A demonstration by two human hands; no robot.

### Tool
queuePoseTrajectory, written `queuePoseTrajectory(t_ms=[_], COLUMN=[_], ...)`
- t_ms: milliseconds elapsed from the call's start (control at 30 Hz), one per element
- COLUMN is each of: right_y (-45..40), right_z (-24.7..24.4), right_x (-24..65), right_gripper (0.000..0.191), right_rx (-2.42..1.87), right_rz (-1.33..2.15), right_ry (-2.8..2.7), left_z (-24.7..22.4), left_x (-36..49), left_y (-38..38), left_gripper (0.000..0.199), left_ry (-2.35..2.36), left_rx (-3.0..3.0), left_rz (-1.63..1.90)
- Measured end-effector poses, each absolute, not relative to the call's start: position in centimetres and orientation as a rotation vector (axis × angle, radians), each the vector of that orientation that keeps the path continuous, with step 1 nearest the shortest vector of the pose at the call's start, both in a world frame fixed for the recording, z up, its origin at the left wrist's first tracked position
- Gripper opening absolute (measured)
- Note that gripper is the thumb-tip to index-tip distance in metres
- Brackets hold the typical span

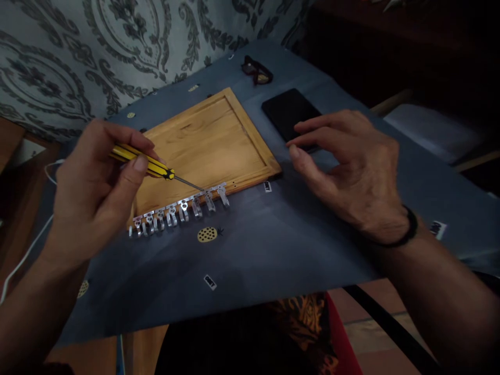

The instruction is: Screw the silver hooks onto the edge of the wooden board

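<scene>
My left hand (101, 182) is closed around the yellow and black handle of a screwdriver (154, 165). The screwdriver's thin shaft slants down to the right, its tip at a metal hook rail (183, 204). That rail, with several silver hooks, runs along the near edge of a framed wooden board (195, 140). Small holes show in the board's edge just right of the rail. Over the table to the right, my right hand (347, 172) has its thumb and fingertips brought together in a pinch near a black phone-like slab (291, 112). Whatever sits in that pinch is too small to make out.
A blue-grey cloth with pineapple prints (250, 260) covers the table. Dark-framed glasses (257, 71) lie beyond the board. Patterned wallpaper (128, 41) rises behind. A white cable (25, 255) hangs at the left, and a pale object (422, 130) lies beyond the right edge.
</scene>
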State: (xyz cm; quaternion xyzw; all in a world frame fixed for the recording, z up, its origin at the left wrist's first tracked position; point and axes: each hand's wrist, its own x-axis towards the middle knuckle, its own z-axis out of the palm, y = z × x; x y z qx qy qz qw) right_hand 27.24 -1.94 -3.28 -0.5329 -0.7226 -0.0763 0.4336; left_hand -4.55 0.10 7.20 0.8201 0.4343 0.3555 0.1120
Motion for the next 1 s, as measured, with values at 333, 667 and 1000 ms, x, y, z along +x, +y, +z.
queuePoseTrajectory(t_ms=[333,667,1000], right_y=[-2.1,-2.1,-2.0], right_z=[-3.0,-3.2,-3.4], right_x=[27.1,27.3,27.3], right_gripper=[0.016,0.016,0.016], right_rx=[-1.385,-1.304,-1.304], right_rz=[-0.162,-0.221,-0.227], right_ry=[-1.781,-1.805,-1.813], left_z=[7.1,6.9,6.5], left_x=[-4.0,-4.4,-3.2], left_y=[-0.5,0.1,0.2], left_gripper=[0.021,0.02,0.015], left_ry=[1.357,1.28,1.169], left_rx=[2.377,2.448,2.514], left_rz=[0.944,0.905,1.094])
